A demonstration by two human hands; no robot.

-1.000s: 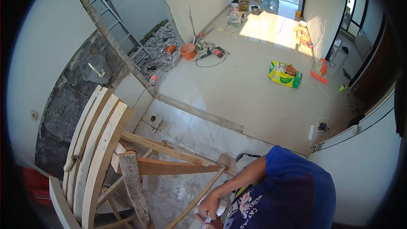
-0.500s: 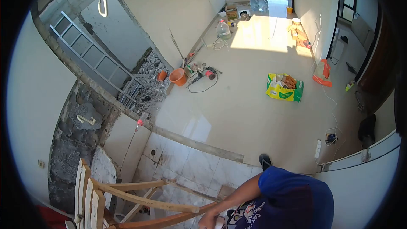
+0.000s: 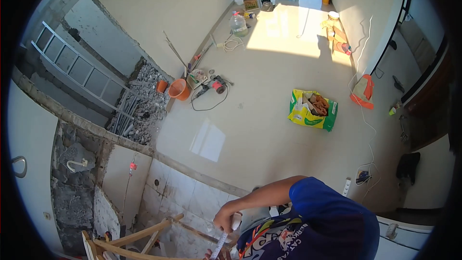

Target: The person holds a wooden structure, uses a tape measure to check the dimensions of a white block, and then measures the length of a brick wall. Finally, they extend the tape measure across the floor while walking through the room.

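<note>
My right hand (image 3: 224, 219) is closed round a pale tape measure (image 3: 236, 220) at the lower middle, with my arm reaching in from the blue sleeve. A whitish measuring strip (image 3: 219, 246) runs down from it towards the bottom edge. There my left hand (image 3: 223, 255) shows only in part, its fingers closed about the strip's lower end. Left of my hands stands a wooden frame (image 3: 139, 237) of thin battens, partly cut off by the bottom edge.
White tiles (image 3: 179, 190) lie beyond the frame, bordered by a raised ledge (image 3: 202, 177). On the floor are a yellow-green bag (image 3: 308, 121), a power tool (image 3: 217, 85), an orange bucket (image 3: 179, 89) and a white cable (image 3: 369, 135). A ladder (image 3: 77, 62) leans over rubble (image 3: 144, 86).
The view has shifted. My right hand has risen clear of the wooden frame, the measuring strip now shows beneath it, and my left hand has come into sight at the bottom.
</note>
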